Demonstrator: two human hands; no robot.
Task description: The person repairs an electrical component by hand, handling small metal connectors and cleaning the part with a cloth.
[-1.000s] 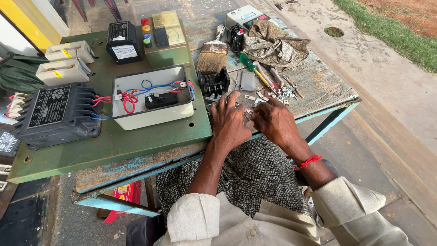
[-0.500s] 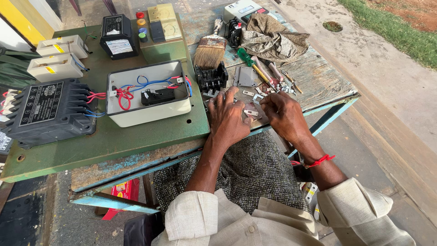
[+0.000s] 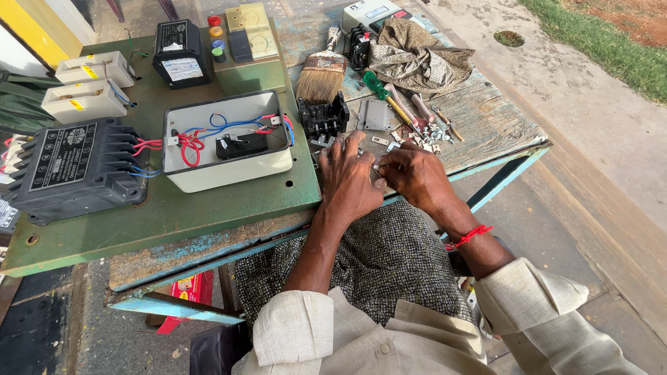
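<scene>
Looking down from the head camera, the person sits at the near edge of the desk (image 3: 486,128), a worn wooden top with a green metal plate over its left part. Both hands meet at that edge, fingertips together. The left hand (image 3: 351,182) lies knuckles-up with its fingers curled inward; the right hand (image 3: 417,177), a red thread round its wrist, pinches toward it. Between them sits a small metal part (image 3: 379,167), pale and mostly hidden, so I cannot tell which hand truly grips it or whether both do.

Just beyond the fingers lies a scatter of loose screws and small fittings (image 3: 424,133), with a green-handled screwdriver (image 3: 381,90) and a grey plate (image 3: 376,114) beside them. A black switch block (image 3: 323,118) stands just above the left hand, a paintbrush (image 3: 321,76) behind it. Further left sits a white open box (image 3: 226,142) with red and blue wires, then a black finned unit (image 3: 69,167).

To my eye the risk is plain: the piece is tiny and held right over the desk's lip, so a slipped pinch could drop it into the lap or onto the floor. A careless wrist could also sweep the loose screws off the boards.
</scene>
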